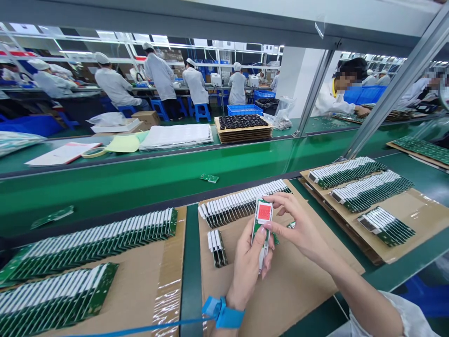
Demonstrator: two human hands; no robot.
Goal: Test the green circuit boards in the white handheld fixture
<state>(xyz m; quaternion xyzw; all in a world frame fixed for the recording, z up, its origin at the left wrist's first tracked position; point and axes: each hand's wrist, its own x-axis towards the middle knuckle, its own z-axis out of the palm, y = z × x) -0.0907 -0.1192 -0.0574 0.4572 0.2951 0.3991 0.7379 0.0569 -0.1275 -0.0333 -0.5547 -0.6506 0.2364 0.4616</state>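
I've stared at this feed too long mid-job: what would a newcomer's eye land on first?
Probably the bright red patch on the board in the left hand, near the middle, with the right hand at it too. Next, the blue strap around the left wrist, at the bottom. Then the slanted rows of circuit boards on cardboard sheets at left, centre and right.

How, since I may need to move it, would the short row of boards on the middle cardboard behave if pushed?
The short row of boards would probably slump or fan out, as the boards lean close together with nothing visible binding them. Each is likely stiff, since its edges look straight, and probably light, being thin.
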